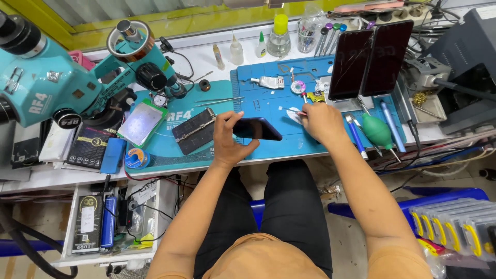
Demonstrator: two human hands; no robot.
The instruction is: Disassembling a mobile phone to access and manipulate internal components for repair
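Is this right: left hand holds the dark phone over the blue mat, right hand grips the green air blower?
Not quite. In the head view the right hand holds a thin tool at the blue mat; the green air blower lies untouched beside it. The left hand does hold the dark phone.

Phone repair workbench: teal microscope [46, 82] left of the hands, blue work mat [289, 139] under them, two upright phones [369, 59] beyond.

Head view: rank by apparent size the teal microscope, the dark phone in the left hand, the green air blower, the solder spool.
1. Teal microscope, though it sits nearer the camera.
2. Dark phone, held in the left hand.
3. Green air blower, close to the phone, so unsure.
4. Solder spool.
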